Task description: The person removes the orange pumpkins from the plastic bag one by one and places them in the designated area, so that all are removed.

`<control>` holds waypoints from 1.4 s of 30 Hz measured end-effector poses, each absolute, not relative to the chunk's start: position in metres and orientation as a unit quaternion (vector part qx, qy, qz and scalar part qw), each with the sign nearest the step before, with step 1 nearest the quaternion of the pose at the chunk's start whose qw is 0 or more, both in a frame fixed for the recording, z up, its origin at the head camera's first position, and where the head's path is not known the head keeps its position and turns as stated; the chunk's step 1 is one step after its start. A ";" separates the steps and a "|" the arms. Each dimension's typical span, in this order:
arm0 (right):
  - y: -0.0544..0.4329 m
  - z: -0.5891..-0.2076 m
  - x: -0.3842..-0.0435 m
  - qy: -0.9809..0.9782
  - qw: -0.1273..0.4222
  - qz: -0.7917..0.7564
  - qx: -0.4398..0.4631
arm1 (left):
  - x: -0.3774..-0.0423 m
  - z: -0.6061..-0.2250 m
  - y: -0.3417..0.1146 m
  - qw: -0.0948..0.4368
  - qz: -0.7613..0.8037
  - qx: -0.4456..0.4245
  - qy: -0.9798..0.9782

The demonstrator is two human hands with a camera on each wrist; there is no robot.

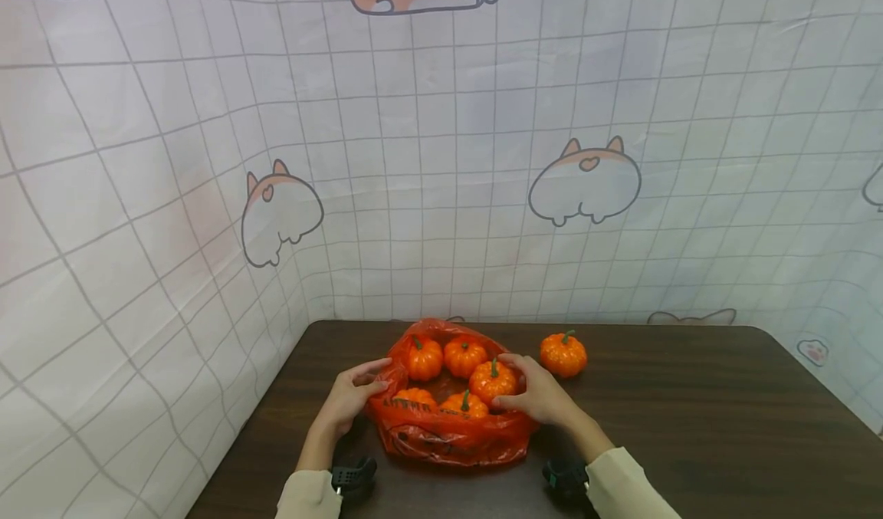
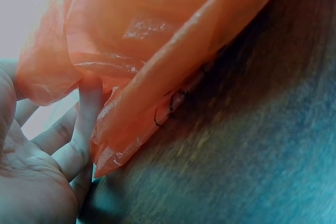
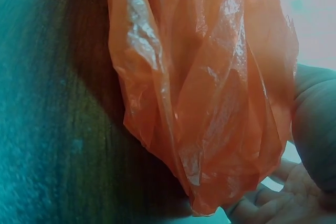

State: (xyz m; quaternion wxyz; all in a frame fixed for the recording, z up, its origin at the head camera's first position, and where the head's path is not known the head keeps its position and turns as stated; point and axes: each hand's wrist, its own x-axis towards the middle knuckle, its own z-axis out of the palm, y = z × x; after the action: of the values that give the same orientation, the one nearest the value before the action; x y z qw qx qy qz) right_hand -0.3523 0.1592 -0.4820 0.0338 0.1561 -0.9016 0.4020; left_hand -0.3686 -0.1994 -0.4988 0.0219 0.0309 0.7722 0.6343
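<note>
An orange-red plastic bag (image 1: 455, 442) stands on the table with its mouth spread wide and several small orange pumpkins inside. At the bag's left rim, my left hand (image 1: 349, 396) pinches the plastic between thumb and fingers. The left wrist view shows the left hand's fingers (image 2: 86, 121) at a fold of the bag (image 2: 152, 51). Over the right rim reaches my right hand (image 1: 541, 392), thumb and fingers on either side of a pumpkin (image 1: 493, 382). From the right wrist, the bag's crumpled side (image 3: 210, 93) hides the fingertips and that pumpkin.
Another pumpkin (image 1: 562, 354) lies on the dark wooden table (image 1: 690, 427), to the right of the bag. A white grid-patterned cloth (image 1: 448, 120) with cartoon dogs hangs behind the table and along its left side.
</note>
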 end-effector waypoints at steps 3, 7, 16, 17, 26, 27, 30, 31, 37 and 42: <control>0.159 -0.480 -0.352 -0.901 0.037 0.403 0.153 | -0.369 -0.499 -0.199 0.024 0.636 0.029 0.770; 0.160 -0.477 -0.351 -0.899 0.043 0.410 0.148 | -0.369 -0.498 -0.200 0.024 0.635 0.035 0.771; 0.164 -0.476 -0.351 -0.886 0.038 0.436 0.155 | -0.366 -0.498 -0.202 0.032 0.631 0.045 0.774; 0.164 -0.476 -0.351 -0.884 0.039 0.439 0.157 | -0.366 -0.498 -0.202 0.033 0.631 0.046 0.774; 0.168 -0.468 -0.352 -0.874 0.030 0.459 0.155 | -0.367 -0.498 -0.202 0.034 0.633 0.048 0.772; 0.168 -0.467 -0.352 -0.874 0.029 0.461 0.153 | -0.367 -0.498 -0.202 0.035 0.633 0.048 0.772; 0.170 -0.463 -0.350 -0.873 0.028 0.465 0.145 | -0.367 -0.498 -0.202 0.036 0.633 0.047 0.772; 0.171 -0.462 -0.349 -0.873 0.027 0.465 0.142 | -0.367 -0.498 -0.202 0.037 0.633 0.046 0.772; 0.174 -0.457 -0.349 -0.878 0.028 0.458 0.134 | -0.367 -0.498 -0.201 0.029 0.631 0.047 0.774; 0.178 -0.451 -0.348 -0.873 0.021 0.471 0.126 | -0.365 -0.498 -0.202 0.027 0.630 0.047 0.774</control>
State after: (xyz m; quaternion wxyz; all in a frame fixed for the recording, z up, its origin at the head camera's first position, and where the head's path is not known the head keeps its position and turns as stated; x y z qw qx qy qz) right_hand -0.3483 0.1783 -0.4514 0.0211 0.1261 -0.8728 0.4709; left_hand -0.3653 -0.2017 -0.4976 0.0268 0.0468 0.7744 0.6304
